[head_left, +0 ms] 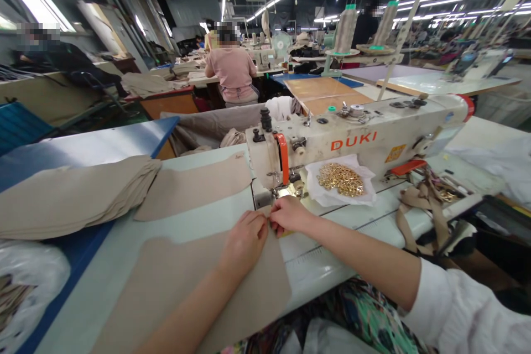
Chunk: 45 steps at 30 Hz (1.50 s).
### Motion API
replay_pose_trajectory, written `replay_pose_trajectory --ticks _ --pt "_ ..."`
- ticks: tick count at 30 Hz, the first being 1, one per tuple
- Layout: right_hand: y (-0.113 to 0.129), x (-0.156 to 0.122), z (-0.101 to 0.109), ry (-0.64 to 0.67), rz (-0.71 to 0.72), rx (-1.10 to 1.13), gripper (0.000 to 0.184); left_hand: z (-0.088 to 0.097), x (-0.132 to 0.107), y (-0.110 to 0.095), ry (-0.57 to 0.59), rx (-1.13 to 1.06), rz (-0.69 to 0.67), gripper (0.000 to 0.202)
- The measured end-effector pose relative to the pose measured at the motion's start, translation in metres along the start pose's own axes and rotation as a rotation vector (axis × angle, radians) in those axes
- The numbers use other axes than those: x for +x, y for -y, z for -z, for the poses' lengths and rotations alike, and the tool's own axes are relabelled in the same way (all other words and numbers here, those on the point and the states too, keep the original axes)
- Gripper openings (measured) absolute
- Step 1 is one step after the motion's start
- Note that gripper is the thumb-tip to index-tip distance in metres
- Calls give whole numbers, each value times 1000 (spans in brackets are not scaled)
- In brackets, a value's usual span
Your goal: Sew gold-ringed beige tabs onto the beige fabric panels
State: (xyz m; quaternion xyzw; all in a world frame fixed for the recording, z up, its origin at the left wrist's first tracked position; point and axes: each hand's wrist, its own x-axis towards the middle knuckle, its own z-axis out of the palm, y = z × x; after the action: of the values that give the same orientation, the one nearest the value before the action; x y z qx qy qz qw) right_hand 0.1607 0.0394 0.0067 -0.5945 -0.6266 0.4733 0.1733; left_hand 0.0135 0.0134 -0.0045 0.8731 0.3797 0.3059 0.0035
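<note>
Left hand (244, 242) and right hand (289, 215) pinch a beige fabric panel (174, 282) before the red-lettered DUKI sewing machine (352, 141).

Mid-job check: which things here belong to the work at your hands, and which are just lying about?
Part of the work:
left hand, right hand, both at the edge of a beige fabric panel
DUKI sewing machine

Lying about:
stacked beige panels
loose beige panel
gold fittings on white paper
beige straps
</note>
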Motion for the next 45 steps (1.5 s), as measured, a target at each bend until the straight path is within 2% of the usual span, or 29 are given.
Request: replay_pose_trajectory --ticks 6,8,11,12,14,18,21,25,32,45 --pt "-10 -23 10 -128 159 -180 16 0 0 2 31 13 3 18" --pt "-21 -38 13 -132 331 -336 14 -1 0 3 21 1 4 16" --pt "-37 -59 16 -74 774 -761 11 -3 -1 4 9 -19 0 16" --pt "-40 -64 17 -72 871 -863 12 -3 -1 5 5 -27 0 17" --pt "-42 -69 19 -89 955 -962 16 -3 -1 5 -3 -42 2 17" --pt "-40 -64 15 -144 976 -987 19 -2 0 5 6 -58 7 17" --pt "-39 -56 5 -230 981 -929 13 -2 -1 6 20 -51 8 17" --pt "-38 -52 -6 -319 982 -856 14 -2 -1 7 19 -44 2 18" --pt "-41 -48 -6 -169 1047 -918 9 -1 -1 6 -1 -18 -46 19" --pt "-47 -47 -4 -165 1049 -850 14 -5 2 9 50 21 -117 20"
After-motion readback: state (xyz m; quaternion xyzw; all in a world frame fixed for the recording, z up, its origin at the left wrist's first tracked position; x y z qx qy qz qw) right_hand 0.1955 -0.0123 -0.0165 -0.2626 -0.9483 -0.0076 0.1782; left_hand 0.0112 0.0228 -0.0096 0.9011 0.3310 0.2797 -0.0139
